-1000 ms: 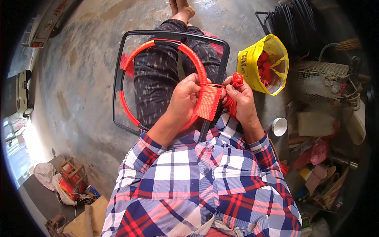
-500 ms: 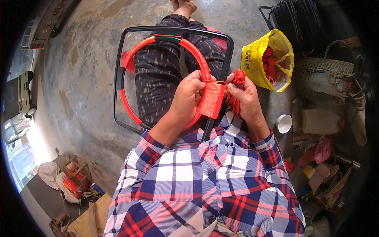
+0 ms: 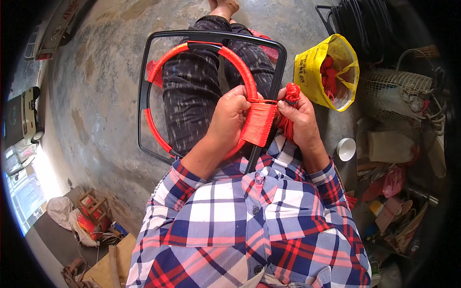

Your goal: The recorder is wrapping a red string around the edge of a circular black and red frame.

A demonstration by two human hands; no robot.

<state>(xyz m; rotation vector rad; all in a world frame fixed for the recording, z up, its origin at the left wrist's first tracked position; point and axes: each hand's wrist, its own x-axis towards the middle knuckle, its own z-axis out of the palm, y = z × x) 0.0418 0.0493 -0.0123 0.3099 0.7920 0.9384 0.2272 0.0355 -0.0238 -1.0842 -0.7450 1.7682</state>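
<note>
Across my lap lies a black frame (image 3: 277, 72) with rounded corners. Inside it sits a black ring (image 3: 238, 63), wound with red cord over most of its length. At the right side a wide band of red cord (image 3: 258, 126) spans ring and frame bar in close, parallel turns. My left hand (image 3: 224, 115) is closed on the ring beside the top of this band, thumb pressed at the cord. Just right of the bar, my right hand (image 3: 302, 120) grips a knotted bundle of red cord (image 3: 292, 92), its loose strands hanging below. A strand runs from band to right hand.
A yellow bag (image 3: 307, 72) holding red cord stands at the right. Behind it are stacked black frames (image 3: 362, 26). Further right lie a wire mesh basket (image 3: 389, 93), a white cup (image 3: 345, 149) and clutter. A small wooden stool (image 3: 93, 209) is at lower left.
My right hand and the cord bundle have shifted slightly right, and the strand between the hands looks straighter. The frame's right side has moved a little right. My left hand keeps its place.
</note>
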